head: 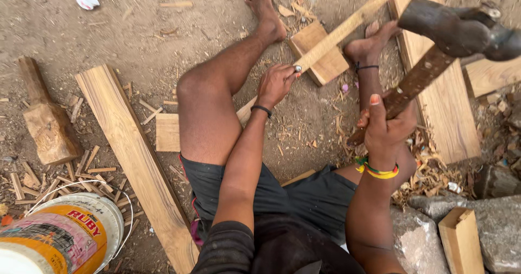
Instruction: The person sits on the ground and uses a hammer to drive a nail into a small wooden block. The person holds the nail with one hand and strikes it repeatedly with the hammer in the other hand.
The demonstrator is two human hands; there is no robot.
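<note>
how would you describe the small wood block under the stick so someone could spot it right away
Start at the person's bare right foot near the top middle. Just left of it, on the dirt, lies the square wood block, with the long wooden stick that the left hand steadies running across it. Unlike the long planks around, it is short, thick and nearly square.

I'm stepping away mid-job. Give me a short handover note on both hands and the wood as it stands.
Left hand: grip on a metal chisel set against the wooden strip.
Right hand: grip on the raised hammer.
The strip lies across a wooden block, braced by the right foot.
Done: shavings litter the ground.
Left: cannot tell how much cutting remains.
</note>
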